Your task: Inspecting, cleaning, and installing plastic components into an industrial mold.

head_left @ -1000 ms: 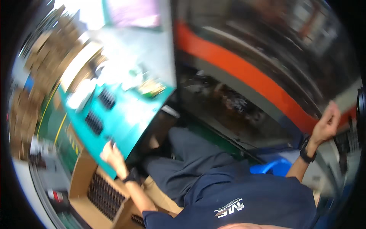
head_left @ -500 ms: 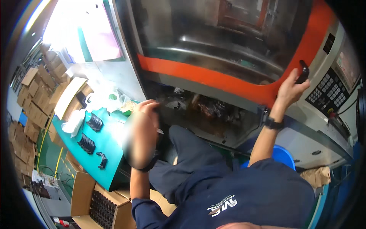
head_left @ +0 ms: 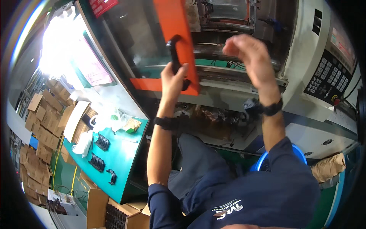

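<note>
My left hand (head_left: 171, 83) is closed round the black door handle (head_left: 173, 51) on the edge of an orange-framed sliding door (head_left: 176, 23) with a clear window. The door stands partly slid aside to the left, so the machine's inside shows, with metal bars (head_left: 225, 72) running across it. In front of that opening my right hand (head_left: 254, 61) is raised, apart from the door. Its fingers are loosely bent and slightly blurred, and nothing shows in them.
A control panel (head_left: 324, 80) with keys is at the right. On the left, a green-topped table (head_left: 129, 150) bears rows of black parts (head_left: 97, 162) and plastic bags. A cardboard box (head_left: 96, 208) of dark parts stands near it. A blue bucket (head_left: 299, 154) is behind my right arm.
The door has slid left and uncovered the machine's inside. My right hand has let go of the handle and moved left; my left hand has moved up and taken hold of it.
</note>
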The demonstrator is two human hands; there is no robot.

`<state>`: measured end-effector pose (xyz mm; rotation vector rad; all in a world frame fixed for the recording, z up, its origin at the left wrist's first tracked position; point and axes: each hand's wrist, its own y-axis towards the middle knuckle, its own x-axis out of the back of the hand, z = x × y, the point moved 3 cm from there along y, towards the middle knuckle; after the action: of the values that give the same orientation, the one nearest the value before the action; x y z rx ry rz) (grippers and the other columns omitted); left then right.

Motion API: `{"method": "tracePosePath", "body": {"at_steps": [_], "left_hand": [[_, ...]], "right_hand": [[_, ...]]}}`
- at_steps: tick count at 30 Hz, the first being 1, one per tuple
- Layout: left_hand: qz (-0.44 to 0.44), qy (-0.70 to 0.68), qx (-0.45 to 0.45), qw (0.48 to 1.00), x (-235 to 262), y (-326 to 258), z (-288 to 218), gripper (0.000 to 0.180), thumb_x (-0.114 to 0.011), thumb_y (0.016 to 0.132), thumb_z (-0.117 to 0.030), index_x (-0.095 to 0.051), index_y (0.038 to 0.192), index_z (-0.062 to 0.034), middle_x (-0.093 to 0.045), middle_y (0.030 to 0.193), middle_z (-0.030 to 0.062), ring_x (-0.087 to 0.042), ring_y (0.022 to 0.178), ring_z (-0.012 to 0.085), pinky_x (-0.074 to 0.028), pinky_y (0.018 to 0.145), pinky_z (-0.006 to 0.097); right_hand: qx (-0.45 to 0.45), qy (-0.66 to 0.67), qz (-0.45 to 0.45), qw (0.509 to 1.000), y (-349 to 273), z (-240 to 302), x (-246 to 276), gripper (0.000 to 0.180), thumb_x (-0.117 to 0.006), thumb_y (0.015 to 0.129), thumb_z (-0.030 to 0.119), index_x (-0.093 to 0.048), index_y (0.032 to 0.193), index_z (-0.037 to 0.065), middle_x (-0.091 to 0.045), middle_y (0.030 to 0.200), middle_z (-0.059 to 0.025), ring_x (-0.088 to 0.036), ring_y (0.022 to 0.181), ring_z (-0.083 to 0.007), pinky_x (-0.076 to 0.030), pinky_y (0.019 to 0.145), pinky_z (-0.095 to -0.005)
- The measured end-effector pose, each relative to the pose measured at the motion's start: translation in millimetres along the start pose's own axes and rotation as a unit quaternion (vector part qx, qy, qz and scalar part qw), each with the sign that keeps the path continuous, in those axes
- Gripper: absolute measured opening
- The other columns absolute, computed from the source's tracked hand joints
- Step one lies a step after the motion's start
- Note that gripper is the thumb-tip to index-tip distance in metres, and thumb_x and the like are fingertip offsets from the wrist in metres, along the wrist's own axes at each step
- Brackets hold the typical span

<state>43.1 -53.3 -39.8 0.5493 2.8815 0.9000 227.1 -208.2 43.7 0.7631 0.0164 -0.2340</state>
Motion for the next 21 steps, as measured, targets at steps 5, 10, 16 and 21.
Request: {"method": "tracePosePath", "body": {"at_steps": [5, 10, 16, 21], "left_hand": [[-0.078, -0.003, 0.037, 0.996, 73, 24, 15, 0.016, -0.064, 0.089, -0.017, -0.057, 0.084, -0.0028, -0.052, 0.067, -0.0023, -0.047, 0.057, 0.0049, -0.039, 0.050, 0.021], [-0.088, 0.032, 0.029, 0.995, 115, 44, 32, 0.018, -0.067, 0.087, -0.015, -0.055, 0.082, -0.0028, -0.050, 0.065, -0.0021, -0.047, 0.057, 0.0049, -0.041, 0.049, 0.023], [-0.039, 0.001, 0.130, 0.991, 151, 55, 30, 0.014, -0.068, 0.084, -0.005, -0.055, 0.085, -0.0023, -0.050, 0.070, -0.0027, -0.046, 0.064, 0.0046, -0.038, 0.058, 0.021], [0.000, -0.009, 0.221, 0.975, 169, 59, 30, 0.014, -0.066, 0.084, 0.000, -0.054, 0.090, -0.0040, -0.058, 0.080, 0.0008, -0.056, 0.074, 0.0086, -0.045, 0.066, 0.023]], "right_hand": [[0.087, -0.076, -0.041, 0.992, 131, -11, 7, 0.027, -0.053, 0.094, 0.022, -0.066, 0.102, -0.001, -0.068, 0.097, -0.0101, -0.065, 0.089, -0.0188, -0.050, 0.086, -0.0310], [0.060, -0.148, -0.153, 0.975, 265, -83, 89, 0.029, -0.056, 0.091, 0.024, -0.064, 0.106, 0.000, -0.067, 0.096, -0.0076, -0.065, 0.089, -0.0175, -0.051, 0.083, -0.0295], [-0.134, -0.131, -0.274, 0.943, 388, -181, 176, 0.029, -0.057, 0.088, 0.019, -0.061, 0.107, -0.002, -0.064, 0.090, -0.0092, -0.064, 0.077, -0.0189, -0.052, 0.067, -0.0302], [-0.143, -0.507, -0.129, 0.840, 456, -251, 251, 0.028, -0.058, 0.089, 0.024, -0.064, 0.104, 0.002, -0.066, 0.088, -0.0119, -0.064, 0.077, -0.0225, -0.049, 0.063, -0.0349]]}}
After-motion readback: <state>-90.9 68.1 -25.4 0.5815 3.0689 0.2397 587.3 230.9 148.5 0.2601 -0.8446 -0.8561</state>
